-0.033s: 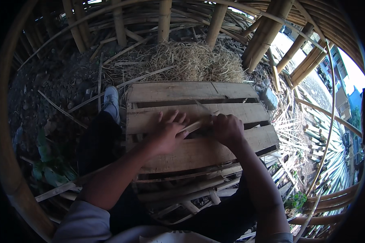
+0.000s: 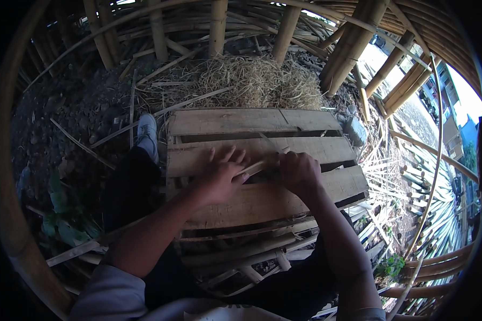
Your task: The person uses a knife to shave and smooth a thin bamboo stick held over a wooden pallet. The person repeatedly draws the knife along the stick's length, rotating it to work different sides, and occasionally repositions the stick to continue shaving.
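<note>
A low slatted wooden table [image 2: 235,208] stands in front of me. My left hand [image 2: 222,175] rests on its middle planks, fingers spread, with a pale bamboo strip [image 2: 255,167] pinched at the thumb. The strip runs right, toward my other hand. Closed in a fist, my right hand [image 2: 301,170] grips a knife whose thin grey blade [image 2: 269,141] points up and to the left above the plank. My fingers hide its handle. The strip's far end, close to the right fist, is hard to make out.
Curly bamboo shavings [image 2: 257,80] are heaped behind the table. Upright bamboo posts [image 2: 217,29] line the back. Many cut bamboo poles [image 2: 431,198] lie at the right. A grey block [image 2: 354,131] sits beside the table's right edge, and my shoe [image 2: 147,131] is at its left.
My right hand has shifted very slightly, barely noticeable. My left hand, the strip and the table look the same.
</note>
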The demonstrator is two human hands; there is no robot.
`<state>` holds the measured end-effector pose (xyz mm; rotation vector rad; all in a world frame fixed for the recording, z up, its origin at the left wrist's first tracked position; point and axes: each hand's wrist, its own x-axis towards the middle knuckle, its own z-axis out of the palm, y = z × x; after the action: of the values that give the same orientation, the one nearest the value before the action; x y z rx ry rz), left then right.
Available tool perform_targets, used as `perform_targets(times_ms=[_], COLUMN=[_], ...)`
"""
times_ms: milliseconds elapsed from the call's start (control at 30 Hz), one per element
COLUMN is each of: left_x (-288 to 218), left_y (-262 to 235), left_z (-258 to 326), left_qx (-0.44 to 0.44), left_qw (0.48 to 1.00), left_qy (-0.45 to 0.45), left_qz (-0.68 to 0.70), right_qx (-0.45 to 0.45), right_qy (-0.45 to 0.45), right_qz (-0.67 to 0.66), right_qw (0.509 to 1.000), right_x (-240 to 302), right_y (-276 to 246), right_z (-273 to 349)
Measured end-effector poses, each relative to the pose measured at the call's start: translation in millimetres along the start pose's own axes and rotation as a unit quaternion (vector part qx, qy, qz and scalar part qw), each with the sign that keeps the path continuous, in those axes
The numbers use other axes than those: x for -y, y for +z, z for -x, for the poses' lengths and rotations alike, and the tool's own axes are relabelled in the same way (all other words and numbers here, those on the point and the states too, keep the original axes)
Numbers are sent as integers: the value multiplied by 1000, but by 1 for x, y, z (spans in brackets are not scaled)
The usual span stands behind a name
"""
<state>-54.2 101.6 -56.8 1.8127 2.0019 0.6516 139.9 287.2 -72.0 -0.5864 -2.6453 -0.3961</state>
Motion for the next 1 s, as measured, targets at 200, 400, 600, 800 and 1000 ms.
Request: perform_targets(times_ms=[200,400,600,800,1000], left_x=[0,-1,-4,-4,-2], left_y=[1,0,-3,-2,1], left_z=[-1,-2,0,0,4], left_qx=[-3,-1,15,26,10], left_qw=[1000,999,1000,999,999], left_qy=[3,-2,-6,-7,-12], left_qz=[1,-35,-26,-47,-40], right_qx=[-130,-132,-50,-35,75], right_qy=[-59,-52,-11,28,72], right_qz=[42,-25,-37,-13,-9], right_qw=[989,990,998,999,995], right_x=[-11,-7,2,-7,-16], right_y=[8,1,-5,1,-22], right_z=[-2,-2,-1,0,-13])
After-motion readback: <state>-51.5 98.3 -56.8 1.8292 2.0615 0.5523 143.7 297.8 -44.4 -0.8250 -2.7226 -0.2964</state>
